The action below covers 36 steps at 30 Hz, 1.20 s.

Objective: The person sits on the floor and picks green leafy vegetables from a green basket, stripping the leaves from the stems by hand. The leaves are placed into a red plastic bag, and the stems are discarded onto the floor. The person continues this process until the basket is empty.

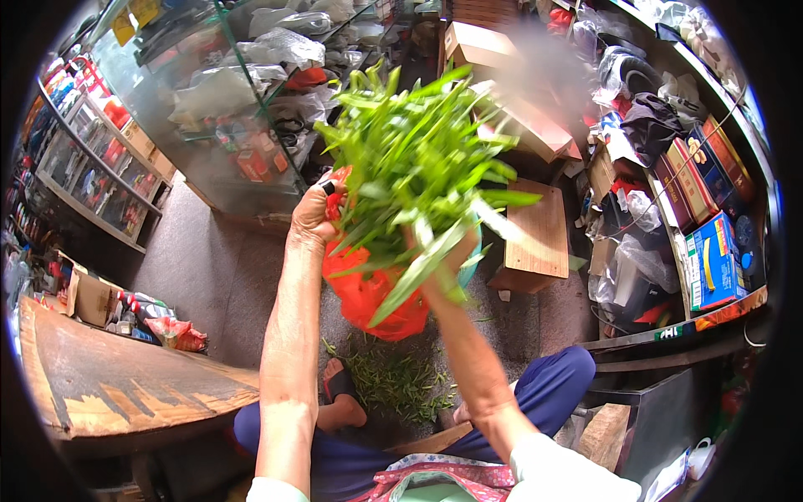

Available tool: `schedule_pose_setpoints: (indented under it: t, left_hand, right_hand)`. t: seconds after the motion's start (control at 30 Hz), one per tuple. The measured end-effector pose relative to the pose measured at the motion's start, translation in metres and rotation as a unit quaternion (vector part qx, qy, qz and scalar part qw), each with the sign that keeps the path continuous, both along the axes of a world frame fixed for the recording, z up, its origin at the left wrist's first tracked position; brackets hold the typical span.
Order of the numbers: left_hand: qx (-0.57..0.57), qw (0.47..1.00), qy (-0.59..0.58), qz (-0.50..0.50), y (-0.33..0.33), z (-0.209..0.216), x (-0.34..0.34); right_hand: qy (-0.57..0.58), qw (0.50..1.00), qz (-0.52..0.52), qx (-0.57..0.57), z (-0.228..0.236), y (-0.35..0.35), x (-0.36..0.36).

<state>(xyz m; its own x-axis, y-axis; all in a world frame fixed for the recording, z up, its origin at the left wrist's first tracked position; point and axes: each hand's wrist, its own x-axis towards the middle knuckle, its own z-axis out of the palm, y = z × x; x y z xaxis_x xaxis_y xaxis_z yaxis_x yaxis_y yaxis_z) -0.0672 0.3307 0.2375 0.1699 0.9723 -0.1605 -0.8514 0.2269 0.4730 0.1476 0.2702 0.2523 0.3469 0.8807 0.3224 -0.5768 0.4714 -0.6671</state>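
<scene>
Gripping red bag (376,301) in left hand (311,213); holding greens (418,159), apparently still unbagged, over right hand (454,251), hiding its fingers, preventing telling grip; leaving bits (393,381) ungathered on floor (234,272).

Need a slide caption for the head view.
Left hand holds a red plastic bag; a bunch of leafy greens largely hides the right hand; green scraps litter the floor.

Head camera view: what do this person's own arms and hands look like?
The left forearm and right forearm are bare below whitish sleeves; no watch or bracelet shows. The left hand looks ungloved, with a small black band-like piece at a finger. The right hand is largely hidden, its details unclear.
</scene>
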Motion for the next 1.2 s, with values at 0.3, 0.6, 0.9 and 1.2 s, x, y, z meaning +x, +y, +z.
schedule_pose_setpoints:
  t: [0.3,0.6,0.9,1.2]
  left_hand:
    - [0.074,0.884,0.458,-0.054,-0.013,0.021,0.004]
    - [0.16,0.863,0.475,-0.059,-0.093,0.056,0.047]
    - [-0.03,0.988,0.007,0.15,-0.161,0.046,0.087]
    - [-0.057,0.977,-0.063,0.196,-0.156,-0.008,0.055]
  right_hand:
    - [-0.605,0.794,-0.053,-0.026,-0.139,-0.025,-0.065]
    - [-0.766,0.633,0.089,-0.073,-0.117,0.044,-0.084]
    - [-0.865,0.5,0.038,-0.004,-0.13,0.041,-0.105]
    - [-0.897,0.416,0.148,0.002,-0.103,0.024,-0.068]
